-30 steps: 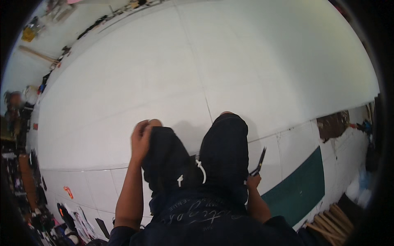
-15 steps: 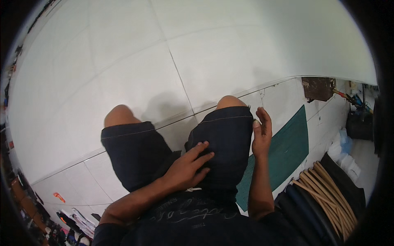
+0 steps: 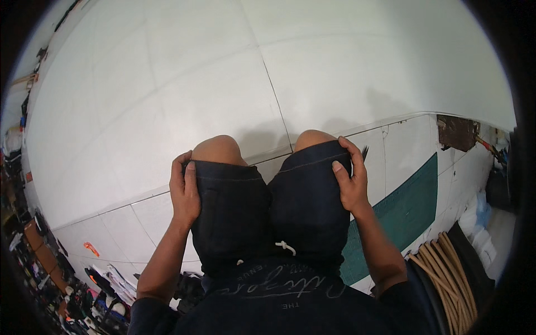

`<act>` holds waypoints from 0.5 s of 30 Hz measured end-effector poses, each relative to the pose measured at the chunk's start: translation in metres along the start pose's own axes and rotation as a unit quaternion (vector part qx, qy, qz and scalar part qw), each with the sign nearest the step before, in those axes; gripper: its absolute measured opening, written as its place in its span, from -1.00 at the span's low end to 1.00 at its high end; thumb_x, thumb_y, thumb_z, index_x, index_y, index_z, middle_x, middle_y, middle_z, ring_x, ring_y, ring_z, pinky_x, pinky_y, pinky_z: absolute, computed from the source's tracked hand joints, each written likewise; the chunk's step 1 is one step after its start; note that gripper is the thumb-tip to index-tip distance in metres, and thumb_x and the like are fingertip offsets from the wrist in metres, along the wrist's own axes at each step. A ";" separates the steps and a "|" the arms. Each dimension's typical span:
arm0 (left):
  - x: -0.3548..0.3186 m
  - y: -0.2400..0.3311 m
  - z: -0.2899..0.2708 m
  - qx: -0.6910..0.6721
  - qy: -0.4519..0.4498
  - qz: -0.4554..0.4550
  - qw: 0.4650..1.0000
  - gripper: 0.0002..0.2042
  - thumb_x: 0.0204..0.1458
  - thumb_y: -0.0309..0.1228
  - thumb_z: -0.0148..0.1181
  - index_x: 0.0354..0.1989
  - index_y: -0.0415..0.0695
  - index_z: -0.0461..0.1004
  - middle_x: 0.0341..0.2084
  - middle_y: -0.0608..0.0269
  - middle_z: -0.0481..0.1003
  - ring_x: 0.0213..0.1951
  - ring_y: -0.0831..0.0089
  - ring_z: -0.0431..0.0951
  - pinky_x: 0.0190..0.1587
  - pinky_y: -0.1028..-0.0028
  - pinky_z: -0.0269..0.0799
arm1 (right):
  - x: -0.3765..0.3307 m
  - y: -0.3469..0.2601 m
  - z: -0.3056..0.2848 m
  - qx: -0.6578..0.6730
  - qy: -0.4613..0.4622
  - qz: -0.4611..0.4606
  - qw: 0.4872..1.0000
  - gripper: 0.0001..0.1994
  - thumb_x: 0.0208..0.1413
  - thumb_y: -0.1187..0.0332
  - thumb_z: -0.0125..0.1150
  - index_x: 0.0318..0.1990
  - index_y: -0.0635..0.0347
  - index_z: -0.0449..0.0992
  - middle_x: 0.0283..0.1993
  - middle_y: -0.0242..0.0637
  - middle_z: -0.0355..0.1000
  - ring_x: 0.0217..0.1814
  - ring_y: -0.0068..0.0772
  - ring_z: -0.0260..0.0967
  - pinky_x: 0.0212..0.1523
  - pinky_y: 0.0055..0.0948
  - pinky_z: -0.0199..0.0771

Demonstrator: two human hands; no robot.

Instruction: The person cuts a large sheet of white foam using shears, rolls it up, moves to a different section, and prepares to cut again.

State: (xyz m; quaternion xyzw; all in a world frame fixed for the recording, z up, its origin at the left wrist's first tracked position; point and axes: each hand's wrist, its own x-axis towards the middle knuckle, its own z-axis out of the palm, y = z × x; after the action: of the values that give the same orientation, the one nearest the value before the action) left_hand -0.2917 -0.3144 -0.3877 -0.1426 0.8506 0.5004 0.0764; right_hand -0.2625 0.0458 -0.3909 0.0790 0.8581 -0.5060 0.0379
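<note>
I sit with my knees bent and close together, in dark shorts (image 3: 231, 218) with a pale drawstring at the waist. At the outer side of the left knee is my left hand (image 3: 185, 190), its fingers and thumb curled round the hem. On the other side, my right hand (image 3: 353, 178) grips the right hem the same way, thumb on top and fingers round the edge. Some fingertips are hidden by the cloth and legs. No tool shows in either hand.
A large white surface (image 3: 184, 84) spreads ahead of my knees. At right lie a green mat (image 3: 410, 195), several brown sticks or tubes (image 3: 446, 273) beside dark rolls, and a dark brown block (image 3: 458, 133). An orange object (image 3: 91, 249) and cluttered goods (image 3: 114, 285) are at left.
My left hand has moved from the right thigh to the left knee. My right hand has come in from beside the right knee onto the hem. The knees have drawn closer together.
</note>
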 end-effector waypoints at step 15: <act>-0.003 0.010 0.000 0.122 0.052 0.143 0.981 -0.72 0.22 -0.45 -0.05 0.04 -0.31 0.36 -0.01 -0.09 0.44 0.06 0.14 0.44 0.12 0.30 0.33 | -0.008 0.013 -0.006 0.007 -0.005 -0.037 0.999 -0.38 0.16 0.24 0.15 0.33 0.31 0.20 0.25 0.07 0.25 0.32 -0.04 0.19 0.35 -0.15 0.12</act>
State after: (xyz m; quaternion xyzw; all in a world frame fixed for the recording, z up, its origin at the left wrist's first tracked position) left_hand -0.2919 -0.3087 -0.3783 -0.0352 0.9197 0.3904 -0.0234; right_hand -0.2522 0.0568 -0.3978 0.0453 0.8568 -0.5131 0.0233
